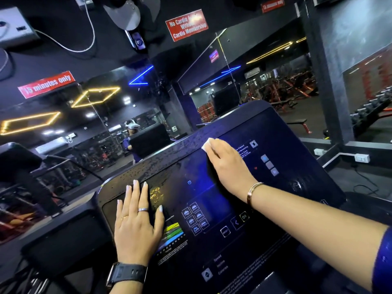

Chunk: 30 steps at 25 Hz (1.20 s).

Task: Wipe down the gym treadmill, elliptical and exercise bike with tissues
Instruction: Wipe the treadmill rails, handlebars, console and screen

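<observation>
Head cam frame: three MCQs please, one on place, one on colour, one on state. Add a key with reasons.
1. Where is the white crumpled tissue?
A. Under the right hand's fingers, near the top edge of the dark glossy treadmill console
B. On the floor
C. Hanging off a handrail

2. What colour is the chunky wristwatch on the left wrist?
A. White
B. Black
C. Red

3. How is the left hand?
A. Clenched in a fist
B. Gripping a bottle
C. Flat on the console, fingers straight

Key:
1 A, the tissue peeks out past the fingertips on the console.
2 B, the strap and case are black.
3 C, it lies palm down with fingers spread and holds nothing.
</observation>
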Available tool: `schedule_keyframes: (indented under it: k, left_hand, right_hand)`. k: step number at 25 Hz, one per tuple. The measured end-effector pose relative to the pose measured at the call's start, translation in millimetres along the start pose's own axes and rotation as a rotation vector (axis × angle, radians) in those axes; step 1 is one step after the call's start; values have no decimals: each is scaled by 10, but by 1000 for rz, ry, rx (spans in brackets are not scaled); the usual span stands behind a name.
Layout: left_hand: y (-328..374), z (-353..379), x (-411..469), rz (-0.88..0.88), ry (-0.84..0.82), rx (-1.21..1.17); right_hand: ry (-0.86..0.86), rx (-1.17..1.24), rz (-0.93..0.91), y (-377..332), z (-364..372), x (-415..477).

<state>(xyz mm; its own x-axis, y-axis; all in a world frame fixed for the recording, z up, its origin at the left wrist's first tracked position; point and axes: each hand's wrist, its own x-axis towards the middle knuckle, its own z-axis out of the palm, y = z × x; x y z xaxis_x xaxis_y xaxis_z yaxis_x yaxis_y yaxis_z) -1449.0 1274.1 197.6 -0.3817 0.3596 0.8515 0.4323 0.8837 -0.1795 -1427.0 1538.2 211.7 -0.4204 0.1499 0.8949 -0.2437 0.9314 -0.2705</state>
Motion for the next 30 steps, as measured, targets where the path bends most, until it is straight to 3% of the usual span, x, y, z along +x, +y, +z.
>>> schedule_keyframes:
  k: [1, 2, 5, 6, 9, 10, 14, 15, 19, 22, 24, 28, 30]
  left_hand:
    - [-8, -11, -37, -10, -3, 3]
    - [-12, -22, -69, -21, -4, 5]
    - [-25, -55, -149, -62, -1, 2]
    - [-29, -61, -172, -73, 4, 0]
    - [-34, -60, -257, -96, 5, -5]
    - [-30, -57, -294, -102, 7, -5]
    - [9, -44, -450, -133, 40, -3]
    - [21, -42, -482, -146, 47, -5]
    - [70, -39, -582, -175, 38, -15]
    - [70, -30, -658, -168, 42, -14]
    - [69, -23, -675, -180, 54, -20]
    - [105, -11, -688, -212, 46, -23]
    - [106, -13, -711, -221, 46, -39]
  right_hand:
    - [-30, 75, 11, -91, 2, -37]
    - [-65, 76, -92, -182, 31, -116]
    - [-262, -76, -537, -378, 93, -408]
    - [-274, -54, -512, -347, 104, -375]
    - [-194, 67, -77, -357, 95, -196]
    - [-222, 77, -21, -427, 109, -227]
    - [-426, -12, -448, -571, 206, -438]
    - [-406, -33, -487, -546, 211, -377]
    - [-349, -5, -174, -667, 214, -221]
    - [-472, -42, -511, -805, 268, -410]
    - [-434, -122, -677, -724, 250, -280]
    - [-418, -106, -392, -793, 257, -148]
    - [-482, -110, -600, -911, 325, -339]
